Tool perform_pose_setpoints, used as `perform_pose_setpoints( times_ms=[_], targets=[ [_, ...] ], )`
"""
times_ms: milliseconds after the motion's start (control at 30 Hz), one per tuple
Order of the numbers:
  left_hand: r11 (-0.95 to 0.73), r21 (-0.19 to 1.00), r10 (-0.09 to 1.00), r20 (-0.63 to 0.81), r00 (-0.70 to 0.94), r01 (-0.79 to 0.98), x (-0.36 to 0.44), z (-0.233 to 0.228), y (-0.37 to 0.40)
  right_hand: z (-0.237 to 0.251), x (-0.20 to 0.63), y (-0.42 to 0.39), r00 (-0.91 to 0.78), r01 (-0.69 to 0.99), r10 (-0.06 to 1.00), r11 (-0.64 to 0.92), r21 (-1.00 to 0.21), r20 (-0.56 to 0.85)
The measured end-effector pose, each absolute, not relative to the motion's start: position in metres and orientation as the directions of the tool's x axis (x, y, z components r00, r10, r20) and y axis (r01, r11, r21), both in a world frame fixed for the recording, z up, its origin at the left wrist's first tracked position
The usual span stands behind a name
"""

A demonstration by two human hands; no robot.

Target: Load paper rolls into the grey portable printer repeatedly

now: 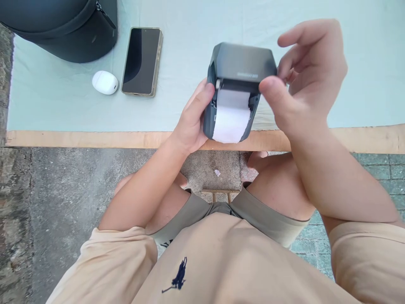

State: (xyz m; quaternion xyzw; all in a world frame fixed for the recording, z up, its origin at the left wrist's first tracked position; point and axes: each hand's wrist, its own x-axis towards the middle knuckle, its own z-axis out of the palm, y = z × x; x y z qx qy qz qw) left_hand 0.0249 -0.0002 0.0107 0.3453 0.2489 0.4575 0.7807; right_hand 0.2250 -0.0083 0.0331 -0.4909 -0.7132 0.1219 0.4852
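A dark handheld receipt printer is held up above the table's near edge, its cover raised. A strip of white paper comes out from under the cover and hangs over the printer's lower part. My left hand is closed around the printer's left side, thumb on the edge beside the paper and the other fingers mostly hidden behind it. At the cover's right corner, my right hand pinches with the thumb in front and a curled finger behind. Its index finger sticks out, clear of the printer.
A smartphone lies on the pale green tablecloth, with a white earbud case to its left. A black zippered bag stands at the far left. The table's wooden edge runs across in front of my legs.
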Motion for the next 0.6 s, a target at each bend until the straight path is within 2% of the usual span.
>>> perform_pose_setpoints(
  times_ms=[133, 300, 433, 500, 600],
  targets=[
    [0.302, 0.820, 0.882, -0.047, 0.469, -0.486, 0.023, 0.006, 0.001, 0.046, 0.215, -0.015, 0.169, 0.568, 0.828, 0.361, -0.739, 0.535],
    [0.324, 0.809, 0.879, -0.066, 0.472, -0.491, 0.022, 0.006, 0.000, 0.048, 0.218, -0.012, 0.148, 0.635, 0.806, 0.367, -0.680, 0.573],
    [0.330, 0.822, 0.878, -0.086, 0.471, -0.465, 0.022, 0.008, 0.000, 0.045, 0.218, -0.008, -0.106, 0.774, 0.846, 0.400, -0.491, 0.522],
    [0.334, 0.835, 0.873, -0.098, 0.478, -0.438, 0.022, 0.009, -0.001, 0.046, 0.217, -0.007, -0.231, 0.850, 0.891, 0.381, -0.365, 0.391],
    [0.336, 0.839, 0.860, -0.088, 0.503, -0.428, 0.022, 0.010, -0.001, 0.051, 0.218, -0.006, -0.272, 0.914, 0.939, 0.320, -0.250, 0.208]
  ],
)
